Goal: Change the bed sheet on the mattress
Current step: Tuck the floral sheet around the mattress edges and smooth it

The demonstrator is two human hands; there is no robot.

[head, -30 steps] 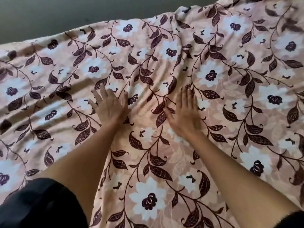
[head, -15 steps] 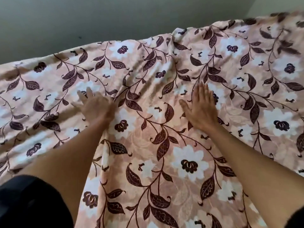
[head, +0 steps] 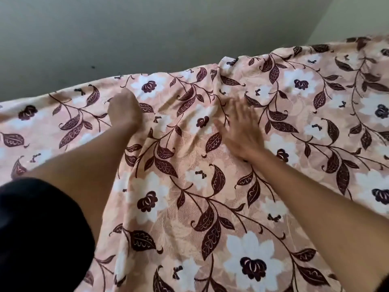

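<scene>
A peach bed sheet (head: 210,186) with white flowers and dark maroon leaves covers the mattress and fills most of the view. My left hand (head: 124,111) presses palm down on the sheet close to its far edge by the wall; its fingers are blurred and mostly hidden behind the back of the hand. My right hand (head: 240,129) lies flat on the sheet with fingers spread, blurred by motion, just below a raised fold (head: 221,70) at the far edge. Creases run between the two hands.
A grey-green wall (head: 147,28) stands right behind the bed's far edge. A lighter wall (head: 357,15) meets it at the top right corner. My black sleeve (head: 37,234) fills the lower left.
Both hands have slid over the sheet away from me toward the wall, staying flat. The view has tilted up, showing more wall.
</scene>
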